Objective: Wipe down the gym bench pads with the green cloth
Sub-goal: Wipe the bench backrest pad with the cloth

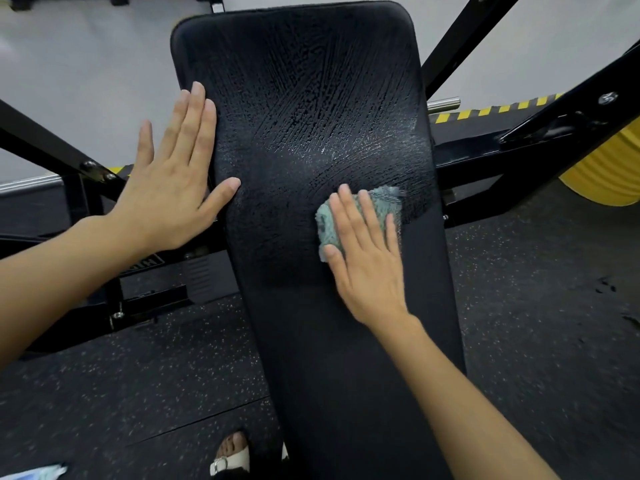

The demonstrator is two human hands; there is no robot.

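A long black bench pad point(301, 98) runs up the middle of the head view, its upper half streaked with wet wipe marks and its lower half dry. My right hand point(367, 258) presses the crumpled green cloth point(384, 202) flat onto the pad right of its middle, at the lower edge of the wet patch. My left hand point(176, 181) lies flat with fingers spread on the pad's left edge, holding nothing.
Black steel frame bars point(540, 133) angle out on both sides of the pad. A yellow weight plate point(609, 168) sits at the right. Dark speckled rubber floor point(138, 393) lies below, with a sandalled foot point(232, 452) and a pale crumpled item point(38, 474) at bottom left.
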